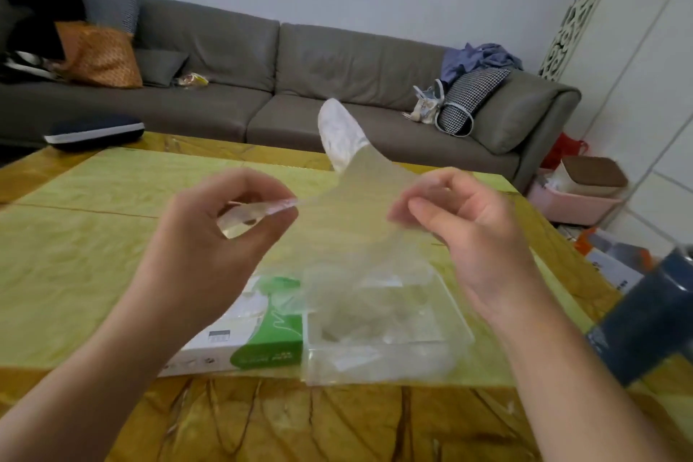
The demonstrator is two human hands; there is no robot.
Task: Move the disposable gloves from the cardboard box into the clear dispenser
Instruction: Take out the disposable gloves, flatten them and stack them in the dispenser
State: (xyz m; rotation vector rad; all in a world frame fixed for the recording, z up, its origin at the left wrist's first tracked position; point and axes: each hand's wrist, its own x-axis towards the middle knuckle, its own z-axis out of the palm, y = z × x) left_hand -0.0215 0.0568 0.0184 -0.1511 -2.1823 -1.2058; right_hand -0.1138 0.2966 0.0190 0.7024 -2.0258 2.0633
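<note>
Grey sofa [300, 86] behind yellow-green table [75, 255]; left hand [210, 236] and right hand [468, 236] pinched shut on clear glove [356, 206], stretched above cardboard box [262, 341] and clear dispenser [442, 353].

You won't find a word here that can be read. The cardboard box [240, 330] in front of you carries a small grey label with tiny marks on its white top, pale printing on its green front face and a white outline drawing on the green, but all of it is too blurred to make out. The boxes on the floor [611, 266] at your far right show dark specks of print, equally unreadable.
</note>
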